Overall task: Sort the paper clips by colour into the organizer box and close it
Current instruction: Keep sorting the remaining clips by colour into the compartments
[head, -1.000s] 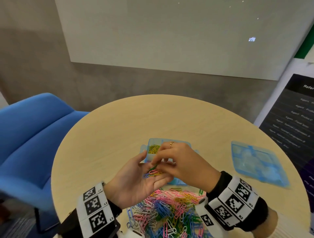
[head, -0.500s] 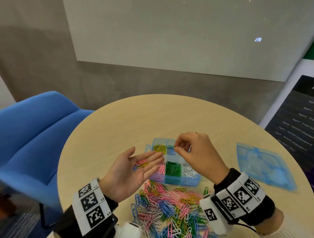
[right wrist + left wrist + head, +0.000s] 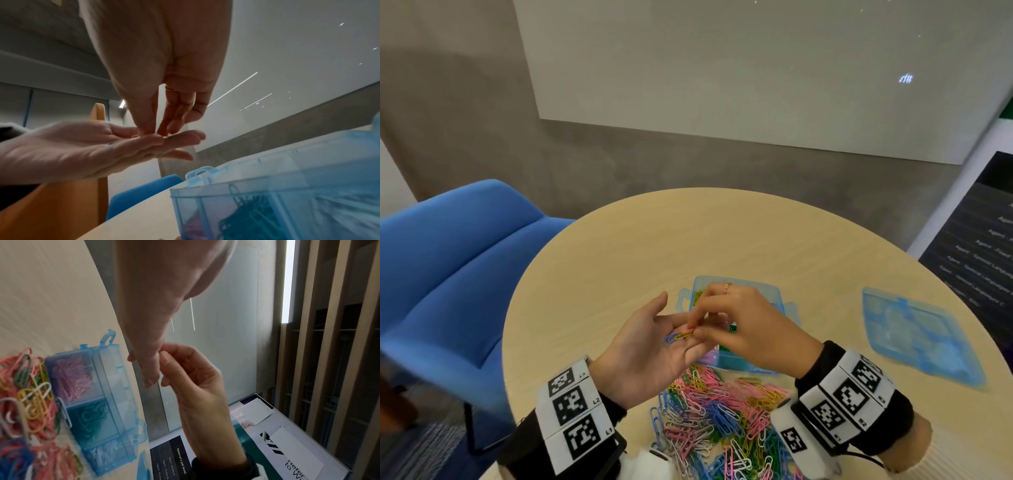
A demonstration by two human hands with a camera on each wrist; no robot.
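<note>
I see left hand (image 3: 650,346) flat, palm up, few clips (image 3: 678,336) resting on it; right hand (image 3: 750,325) fingertips pinching one there, above organizer box (image 3: 748,361).

On the table (image 3: 619,260), the pile of clips (image 3: 715,411) lies nearest the person, the box (image 3: 774,294) just behind it, the lid (image 3: 917,339) well apart to the right. The hands (image 3: 654,342) meet above the box's near edge. A chair (image 3: 448,274) stands left of the table.
</note>
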